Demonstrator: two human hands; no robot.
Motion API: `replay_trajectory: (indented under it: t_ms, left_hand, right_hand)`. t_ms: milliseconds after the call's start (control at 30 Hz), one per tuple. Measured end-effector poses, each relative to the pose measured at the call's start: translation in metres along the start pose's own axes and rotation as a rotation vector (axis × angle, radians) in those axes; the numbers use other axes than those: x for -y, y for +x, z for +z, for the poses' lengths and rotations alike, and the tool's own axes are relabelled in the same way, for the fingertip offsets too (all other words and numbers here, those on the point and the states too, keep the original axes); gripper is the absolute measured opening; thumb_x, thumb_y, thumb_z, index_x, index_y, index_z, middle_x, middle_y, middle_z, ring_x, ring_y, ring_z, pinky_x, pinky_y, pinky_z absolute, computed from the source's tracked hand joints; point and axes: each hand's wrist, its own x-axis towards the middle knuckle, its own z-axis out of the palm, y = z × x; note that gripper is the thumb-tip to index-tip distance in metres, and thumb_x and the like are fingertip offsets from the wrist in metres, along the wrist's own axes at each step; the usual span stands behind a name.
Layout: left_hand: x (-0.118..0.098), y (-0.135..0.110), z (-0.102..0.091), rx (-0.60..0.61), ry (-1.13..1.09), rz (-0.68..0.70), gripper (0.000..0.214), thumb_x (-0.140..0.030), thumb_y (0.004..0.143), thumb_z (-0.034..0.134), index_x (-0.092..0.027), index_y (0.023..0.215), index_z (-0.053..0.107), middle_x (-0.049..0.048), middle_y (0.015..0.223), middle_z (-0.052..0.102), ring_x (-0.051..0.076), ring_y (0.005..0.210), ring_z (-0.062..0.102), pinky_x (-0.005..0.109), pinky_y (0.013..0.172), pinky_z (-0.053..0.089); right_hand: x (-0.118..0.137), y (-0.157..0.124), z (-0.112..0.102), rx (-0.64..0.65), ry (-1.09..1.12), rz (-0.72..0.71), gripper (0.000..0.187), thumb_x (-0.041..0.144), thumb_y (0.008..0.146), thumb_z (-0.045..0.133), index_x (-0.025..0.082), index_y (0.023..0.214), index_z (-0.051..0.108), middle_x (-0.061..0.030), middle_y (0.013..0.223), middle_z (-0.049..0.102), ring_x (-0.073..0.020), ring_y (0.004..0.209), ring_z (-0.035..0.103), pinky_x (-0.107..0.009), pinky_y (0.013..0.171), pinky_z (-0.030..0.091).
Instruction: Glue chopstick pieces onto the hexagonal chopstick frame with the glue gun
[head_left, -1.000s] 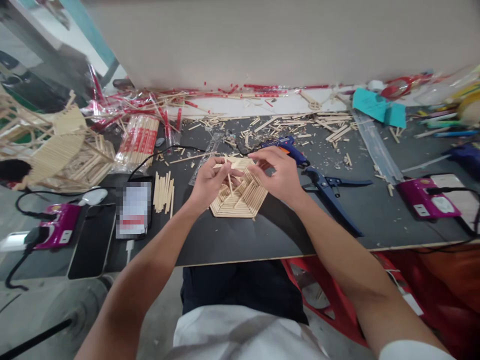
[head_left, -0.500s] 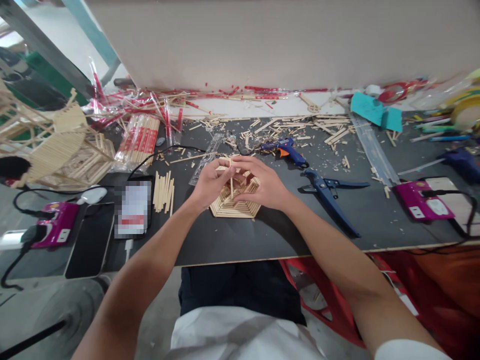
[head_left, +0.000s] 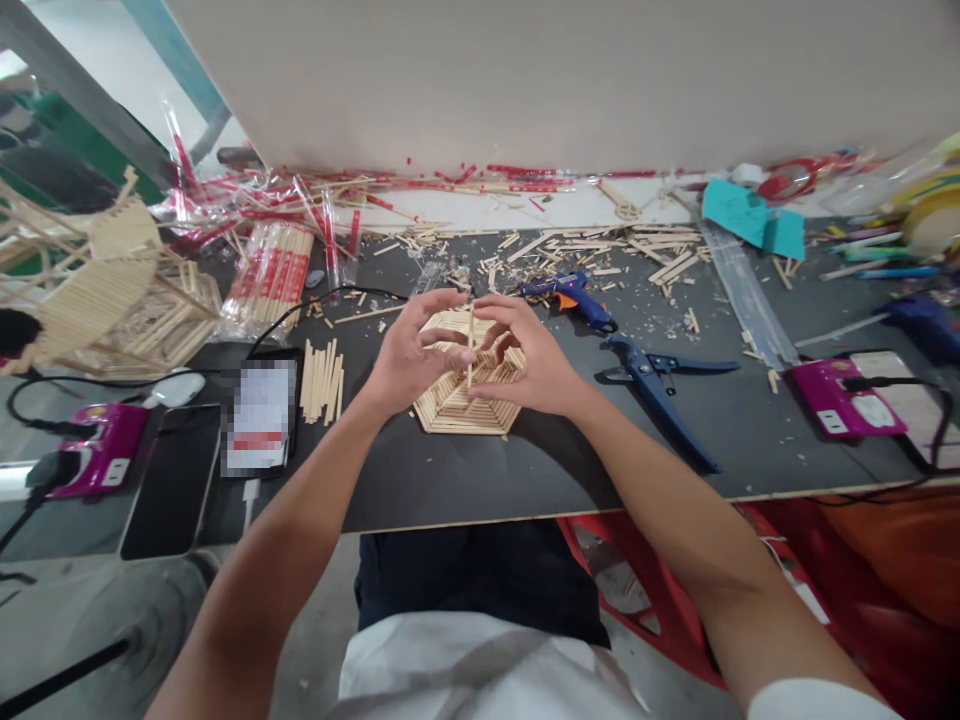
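Note:
A hexagonal piece built of layered wooden sticks (head_left: 459, 410) lies on the dark table top (head_left: 525, 470). Both my hands hover just above it. A single thin wooden stick (head_left: 470, 345) stands nearly upright between them, pinched by fingertips of my left hand (head_left: 409, 358) and my right hand (head_left: 525, 360). The other fingers of both hands are curled and spread around it. A small pile of cut sticks (head_left: 322, 378) lies to the left of the hexagon.
A blue glue gun (head_left: 571, 295) and blue cutters (head_left: 660, 395) lie to the right. Phones (head_left: 259, 415) and purple devices (head_left: 97, 455) (head_left: 844, 398) sit at the sides. A stick model (head_left: 105, 300), packs of sticks (head_left: 270, 275) and scattered offcuts fill the back.
Both hands have risen from the hexagon and come closer together. The stick, earlier slanted in the left fingers, now stands nearly upright between both hands' fingertips.

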Motion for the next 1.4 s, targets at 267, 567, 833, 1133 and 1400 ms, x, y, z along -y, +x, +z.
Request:
replay_trajectory:
  t_ms: [267,567,833,1133,1400]
  left_hand:
    - [0.008,-0.001,-0.006,0.224,0.083,0.065,0.094,-0.034,0.062,0.096,-0.026,0.147,0.057,0.0138,0.149,0.059,0.032,0.122,0.066,0.037,0.086,0.067]
    - [0.009,-0.005,-0.001,0.047,0.288,0.276,0.086,-0.047,0.062,0.095,-0.026,0.141,0.065,0.0164,0.157,0.051,0.032,0.113,0.072,0.038,0.080,0.069]
    - [0.012,-0.006,0.000,0.045,0.301,0.368,0.082,-0.052,0.061,0.095,-0.022,0.132,0.067,0.0176,0.149,0.059,0.031,0.113,0.073,0.035,0.077,0.070]
    - [0.010,-0.004,0.001,0.032,0.368,0.396,0.074,-0.051,0.067,0.092,-0.021,0.127,0.061,0.0179,0.146,0.059,0.017,0.087,0.072,0.026,0.064,0.065]
    - [0.020,0.000,-0.003,-0.072,0.536,0.447,0.075,-0.059,0.067,0.089,-0.021,0.124,0.060,0.0182,0.146,0.059,0.011,0.077,0.068,0.023,0.058,0.059]
  right_hand:
    - [-0.004,0.001,-0.004,-0.067,0.076,0.039,0.071,0.055,0.069,0.090,0.031,0.130,0.063,-0.0115,0.149,0.053,-0.0176,0.091,0.068,-0.036,0.077,0.063]
    - [-0.006,0.000,-0.003,-0.074,0.170,0.087,0.063,0.050,0.071,0.089,0.037,0.130,0.071,-0.0055,0.147,0.064,-0.0228,0.110,0.070,-0.035,0.076,0.065]
    - [0.002,0.000,-0.004,-0.062,0.359,0.158,0.052,0.041,0.066,0.094,0.035,0.115,0.080,-0.0010,0.110,0.081,-0.0177,0.085,0.073,-0.033,0.073,0.064]
    - [0.011,0.002,-0.003,-0.179,0.304,0.233,0.018,0.040,0.081,0.084,0.024,0.086,0.078,-0.0010,0.082,0.078,-0.0141,0.068,0.069,-0.029,0.063,0.057]
    - [0.040,0.002,-0.008,-0.259,0.003,-0.114,0.022,0.025,0.107,0.044,0.026,0.105,0.066,-0.0030,0.091,0.073,-0.0108,0.063,0.065,-0.027,0.057,0.055]
